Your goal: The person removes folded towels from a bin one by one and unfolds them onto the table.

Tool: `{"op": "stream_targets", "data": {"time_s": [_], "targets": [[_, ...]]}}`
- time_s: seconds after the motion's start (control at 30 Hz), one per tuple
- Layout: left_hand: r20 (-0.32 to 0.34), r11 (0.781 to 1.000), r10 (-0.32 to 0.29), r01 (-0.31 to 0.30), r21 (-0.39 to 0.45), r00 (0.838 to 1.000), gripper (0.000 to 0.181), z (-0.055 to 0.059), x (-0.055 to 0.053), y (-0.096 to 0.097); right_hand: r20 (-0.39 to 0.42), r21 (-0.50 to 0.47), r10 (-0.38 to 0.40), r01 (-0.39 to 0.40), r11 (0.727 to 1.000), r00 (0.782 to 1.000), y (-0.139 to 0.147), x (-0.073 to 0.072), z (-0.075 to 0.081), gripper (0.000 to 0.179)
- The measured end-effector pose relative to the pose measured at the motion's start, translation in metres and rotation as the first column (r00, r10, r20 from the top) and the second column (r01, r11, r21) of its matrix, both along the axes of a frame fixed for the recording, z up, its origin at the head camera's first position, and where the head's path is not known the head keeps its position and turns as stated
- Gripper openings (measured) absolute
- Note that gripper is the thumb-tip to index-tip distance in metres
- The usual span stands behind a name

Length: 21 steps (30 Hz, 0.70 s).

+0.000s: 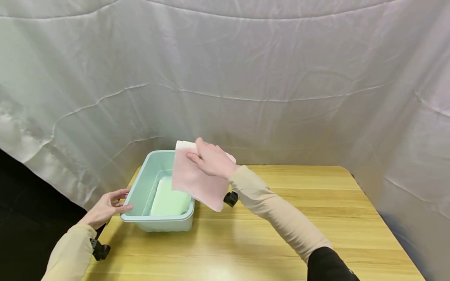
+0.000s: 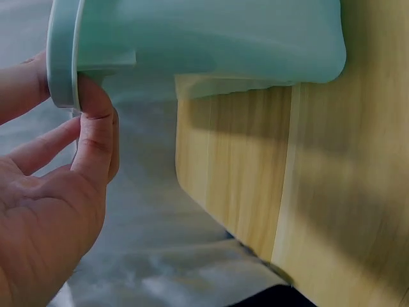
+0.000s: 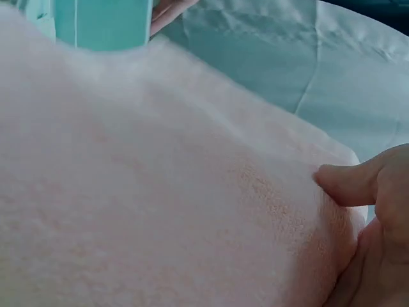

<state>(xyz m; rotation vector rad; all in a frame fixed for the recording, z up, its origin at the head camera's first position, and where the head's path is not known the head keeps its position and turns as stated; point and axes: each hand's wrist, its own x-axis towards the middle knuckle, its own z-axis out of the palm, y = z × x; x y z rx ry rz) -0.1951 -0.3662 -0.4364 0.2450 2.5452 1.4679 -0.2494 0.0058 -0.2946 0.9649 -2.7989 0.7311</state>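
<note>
A light blue-green plastic basin (image 1: 163,218) stands on the left part of the table in the head view. At its near left corner my left hand (image 1: 106,208) pinches the rim, thumb on one side and fingers on the other, as the left wrist view also shows. My right hand (image 1: 216,160) grips a pink fuzzy towel (image 1: 200,183) by its upper edge. The towel hangs down over the basin's right side and hides part of it. In the basin lies a flat pale green thing (image 1: 168,203), perhaps a folded cloth; its far end is hidden.
The wooden table (image 1: 302,226) reaches right from the basin. Behind it hangs a grey-white curtain (image 1: 267,78), which also closes in the sides. Small black cameras (image 1: 100,249) are strapped at both wrists.
</note>
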Motion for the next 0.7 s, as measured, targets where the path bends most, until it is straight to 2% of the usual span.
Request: {"op": "stream_targets", "data": {"time_s": [0.17,0.43,0.53,0.63,0.7], "targets": [[-0.033,0.998,0.01,-0.012,-0.063,0.999,0.07,0.001,-0.002,-0.01,0.125,-0.077,0.013,-0.003,0.997,0.992,0.017,-0.001,0.0,0.03],[-0.034,0.997,0.044,-0.046,-0.067,0.998,0.07,0.004,-0.009,-0.025,0.189,-0.221,0.129,-0.085,0.972,0.974,0.038,-0.003,-0.001,0.02],[-0.045,0.995,0.039,-0.043,-0.086,0.998,0.069,0.005,-0.01,-0.03,0.239,-0.272,0.174,-0.106,0.957,0.955,0.042,-0.001,-0.004,0.017],[-0.048,0.995,0.04,-0.044,-0.091,0.998,0.067,0.006,-0.012,-0.033,0.323,-0.345,0.216,-0.098,0.934,0.921,0.046,0.001,-0.011,0.016],[-0.043,0.994,0.051,-0.055,-0.095,0.998,0.067,0.006,-0.012,-0.034,0.381,-0.395,0.223,-0.061,0.917,0.897,0.05,0.002,-0.023,0.016]]}}
